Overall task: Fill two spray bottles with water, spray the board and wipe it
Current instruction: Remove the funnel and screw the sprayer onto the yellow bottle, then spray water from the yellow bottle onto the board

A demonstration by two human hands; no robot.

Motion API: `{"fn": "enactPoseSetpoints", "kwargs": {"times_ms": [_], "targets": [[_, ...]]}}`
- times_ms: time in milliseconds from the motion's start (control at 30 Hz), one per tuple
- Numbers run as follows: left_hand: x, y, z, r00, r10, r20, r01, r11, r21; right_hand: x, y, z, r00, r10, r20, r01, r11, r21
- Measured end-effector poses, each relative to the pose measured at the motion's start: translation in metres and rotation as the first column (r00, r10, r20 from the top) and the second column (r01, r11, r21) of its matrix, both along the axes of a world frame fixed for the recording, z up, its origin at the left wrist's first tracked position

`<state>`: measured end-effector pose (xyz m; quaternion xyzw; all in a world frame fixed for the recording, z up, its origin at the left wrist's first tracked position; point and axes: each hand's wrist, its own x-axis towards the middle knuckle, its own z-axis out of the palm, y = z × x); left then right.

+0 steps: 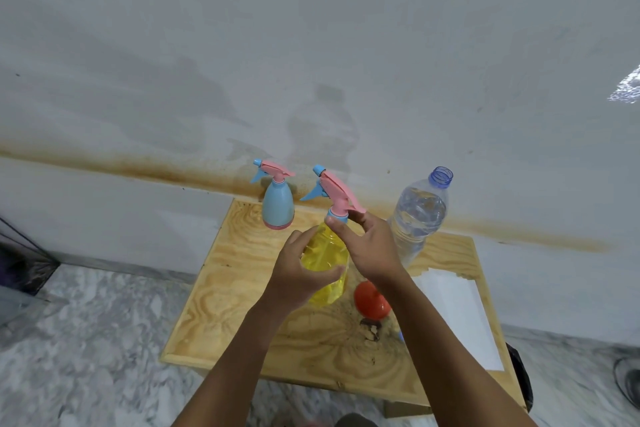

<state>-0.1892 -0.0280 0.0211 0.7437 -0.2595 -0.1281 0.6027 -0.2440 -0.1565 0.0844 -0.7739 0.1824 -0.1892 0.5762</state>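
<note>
Gripping the yellow spray bottle (327, 263) is the left hand (297, 279) — the right hand (371, 251) pinches its collar (337, 217) (blue).

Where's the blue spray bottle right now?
Head view: the blue spray bottle stands upright at the board's far edge, just left of the yellow bottle.

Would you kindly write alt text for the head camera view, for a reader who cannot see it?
A person's left hand grips a yellow spray bottle over a wooden board while the right hand pinches its pink spray head at the collar. Behind stand a blue spray bottle and an uncapped, partly filled water bottle.
</note>
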Motion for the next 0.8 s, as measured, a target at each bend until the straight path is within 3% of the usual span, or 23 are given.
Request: {"fn": "enactPoseSetpoints", "kwargs": {"times_ms": [167, 267, 333, 500, 800], "targets": [[0.003, -0.005, -0.005, 0.999, 0.049, 0.012, -0.049, 0.998, 0.037, 0.007, 0.018, -0.006, 0.993, -0.105, 0.047, 0.105, 0.994, -0.009], [0.008, 0.002, -0.004, 1.0, -0.002, 0.013, 0.002, 1.0, 0.003, 0.004, 0.009, -0.004, 0.998, 0.032, 0.048, -0.035, 0.998, 0.061], [0.009, 0.006, -0.003, 0.999, -0.043, -0.006, 0.043, 0.999, -0.007, 0.003, 0.001, -0.002, 0.993, 0.114, 0.029, -0.114, 0.993, 0.011], [0.005, 0.004, -0.004, 0.996, -0.07, -0.05, 0.07, 0.998, -0.002, 0.005, -0.004, -0.002, 0.999, 0.053, 0.004, -0.053, 0.994, -0.094], [0.0, 0.006, -0.003, 0.933, -0.247, -0.262, 0.263, 0.965, 0.026, 0.012, -0.008, 0.004, 0.962, 0.264, -0.07, -0.256, 0.96, 0.111]]}}
